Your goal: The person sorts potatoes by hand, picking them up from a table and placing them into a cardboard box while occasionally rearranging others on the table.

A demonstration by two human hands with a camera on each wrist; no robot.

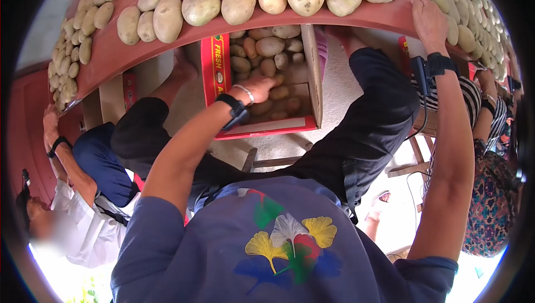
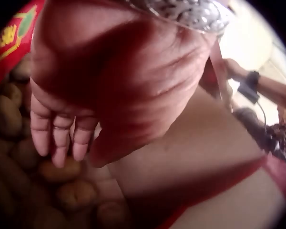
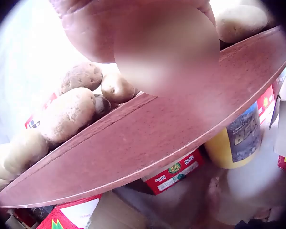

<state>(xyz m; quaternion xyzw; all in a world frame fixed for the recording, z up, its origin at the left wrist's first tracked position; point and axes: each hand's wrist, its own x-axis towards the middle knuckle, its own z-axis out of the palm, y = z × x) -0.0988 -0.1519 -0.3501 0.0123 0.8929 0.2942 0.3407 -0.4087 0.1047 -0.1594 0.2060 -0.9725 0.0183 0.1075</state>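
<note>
My left hand (image 1: 257, 88) reaches into a red and brown cardboard box (image 1: 313, 74) of potatoes (image 1: 270, 46). In the left wrist view the hand (image 2: 114, 71) has its fingers loosely extended just above potatoes (image 2: 76, 194), with nothing seen held; contact is unclear. My right hand (image 1: 429, 23) rests at the edge of the reddish table (image 1: 384, 16), beside potatoes laid on top. The right wrist view shows part of that hand (image 3: 93, 28) over the table edge (image 3: 133, 148), its fingertips hidden.
Rows of potatoes (image 1: 239, 0) line the curved table above the box. My knees flank the box. A person in white (image 1: 89, 219) sits at the left, another in a patterned garment (image 1: 490, 214) at the right. Under the table are a yellow container (image 3: 221, 148) and red boxes (image 3: 174, 171).
</note>
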